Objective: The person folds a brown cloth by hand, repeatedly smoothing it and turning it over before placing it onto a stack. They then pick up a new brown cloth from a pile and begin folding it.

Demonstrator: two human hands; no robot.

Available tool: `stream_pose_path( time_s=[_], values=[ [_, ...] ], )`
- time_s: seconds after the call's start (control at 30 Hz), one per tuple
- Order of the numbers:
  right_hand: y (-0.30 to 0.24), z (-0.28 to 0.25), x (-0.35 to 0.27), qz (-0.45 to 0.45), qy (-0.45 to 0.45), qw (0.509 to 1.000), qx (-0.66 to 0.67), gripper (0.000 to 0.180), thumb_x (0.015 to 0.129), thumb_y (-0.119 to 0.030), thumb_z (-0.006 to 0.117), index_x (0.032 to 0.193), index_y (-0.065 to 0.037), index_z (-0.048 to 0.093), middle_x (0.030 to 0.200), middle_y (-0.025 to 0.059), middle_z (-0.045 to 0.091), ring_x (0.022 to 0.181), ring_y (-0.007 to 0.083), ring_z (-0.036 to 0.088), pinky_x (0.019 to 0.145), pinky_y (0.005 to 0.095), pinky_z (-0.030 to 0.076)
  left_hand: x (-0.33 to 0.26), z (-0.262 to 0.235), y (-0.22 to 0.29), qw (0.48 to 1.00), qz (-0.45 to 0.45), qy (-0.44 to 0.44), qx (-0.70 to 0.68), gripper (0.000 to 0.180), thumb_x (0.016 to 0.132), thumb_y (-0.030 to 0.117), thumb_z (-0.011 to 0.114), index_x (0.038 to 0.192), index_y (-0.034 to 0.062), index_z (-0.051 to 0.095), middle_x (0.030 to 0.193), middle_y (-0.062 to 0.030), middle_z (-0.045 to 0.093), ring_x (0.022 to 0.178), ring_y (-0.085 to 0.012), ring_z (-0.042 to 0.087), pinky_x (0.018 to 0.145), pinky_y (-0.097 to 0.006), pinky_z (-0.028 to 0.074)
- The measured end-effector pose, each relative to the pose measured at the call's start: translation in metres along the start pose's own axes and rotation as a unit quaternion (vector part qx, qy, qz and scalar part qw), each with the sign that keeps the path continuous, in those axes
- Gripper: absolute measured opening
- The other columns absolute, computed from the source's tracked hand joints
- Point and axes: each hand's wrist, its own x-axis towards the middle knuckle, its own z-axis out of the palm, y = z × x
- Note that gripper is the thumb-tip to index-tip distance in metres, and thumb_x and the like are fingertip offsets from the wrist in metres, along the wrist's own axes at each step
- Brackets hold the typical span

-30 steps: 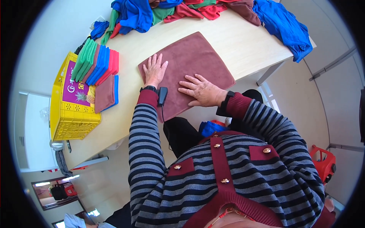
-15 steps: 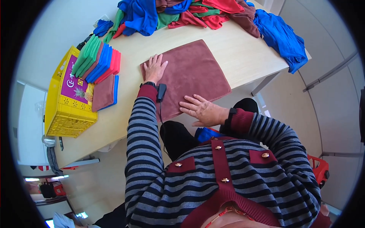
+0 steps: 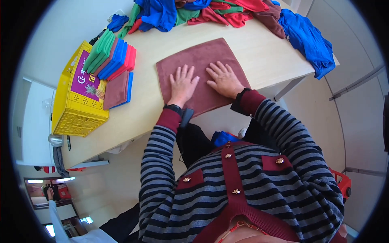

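A brown cloth, roughly square and smooth, lies flat near the front edge of the table. My left hand rests palm down on its left half with the fingers spread. On the right half my right hand also lies flat, fingers apart. Neither hand holds anything. Left of the cloth, folded green, brown, blue and red cloths lean in a row against a yellow crate. In front of them a folded brown cloth lies on a blue one.
The yellow plastic crate stands at the table's left end. Loose blue, red, green and brown cloths are heaped along the far side. A blue cloth hangs over the right corner of the pale table. Another person's sleeve shows at lower left.
My right hand has moved up from the cloth's near edge onto its right half. My left hand has shifted right and nearer. The cloth's near edge now lies farther back.
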Motion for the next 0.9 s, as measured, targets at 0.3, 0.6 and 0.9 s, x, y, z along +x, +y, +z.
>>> stream_pose_path(
  time_s=[0.3, 0.6, 0.9],
  values=[
    [0.066, -0.005, -0.042, 0.057, 0.035, 0.998, -0.011, 0.06, 0.102, -0.046, 0.043, 0.15, -0.012, 0.041, 0.155, 0.0106, 0.04, 0.146, 0.0335, 0.031, 0.118, 0.0503, 0.024, -0.056, -0.009, -0.062, 0.994, -0.103, 0.018, -0.03, 0.06, 0.103, 0.046, 0.041, 0.155, 0.0193, 0.034, 0.163, -0.0099, 0.026, 0.151, -0.0309, 0.02, 0.119, -0.061, 0.012],
    [0.021, -0.021, -0.014, -0.001, 0.017, 1.0, -0.002, 0.061, 0.102, -0.047, 0.042, 0.151, -0.01, 0.039, 0.157, 0.0124, 0.036, 0.147, 0.0344, 0.028, 0.118, 0.0511, 0.025, -0.072, -0.021, -0.032, 0.997, -0.064, 0.041, 0.029, 0.06, 0.103, 0.046, 0.042, 0.155, 0.018, 0.034, 0.163, -0.0119, 0.027, 0.151, -0.0321, 0.021, 0.12, -0.059, 0.013],
    [0.005, 0.015, 0.037, 0.016, -0.044, 0.999, 0.02, 0.068, 0.099, -0.054, 0.042, 0.152, -0.011, 0.037, 0.159, 0.0116, 0.033, 0.149, 0.0335, 0.026, 0.119, 0.0527, 0.022, -0.031, -0.005, -0.029, 0.999, -0.048, 0.005, -0.013, 0.06, 0.102, 0.047, 0.043, 0.154, 0.0171, 0.036, 0.162, -0.0126, 0.027, 0.151, -0.0323, 0.02, 0.12, -0.056, 0.014]
  ],
)
